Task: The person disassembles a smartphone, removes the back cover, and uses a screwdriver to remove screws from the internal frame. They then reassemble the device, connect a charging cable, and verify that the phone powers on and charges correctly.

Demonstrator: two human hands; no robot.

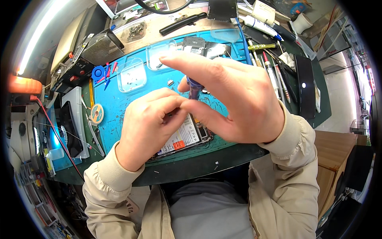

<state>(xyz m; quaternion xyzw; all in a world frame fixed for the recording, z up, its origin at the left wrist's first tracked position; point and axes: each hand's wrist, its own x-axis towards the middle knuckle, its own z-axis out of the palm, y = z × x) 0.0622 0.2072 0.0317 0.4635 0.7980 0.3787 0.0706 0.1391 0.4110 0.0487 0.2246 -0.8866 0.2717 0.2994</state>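
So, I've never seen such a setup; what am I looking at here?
There is no machine: a person works bare-handed, seen by one of two fisheye cameras worn on the head, looking down; straight edges bend toward the rim. The right hand holds a purple tool, apparently a screwdriver. The left hand bunches its fingers beside it, over an opened device; whether they pinch anything is hidden. On the blue mat lie clear plastic trays; a spool sits at its left edge.
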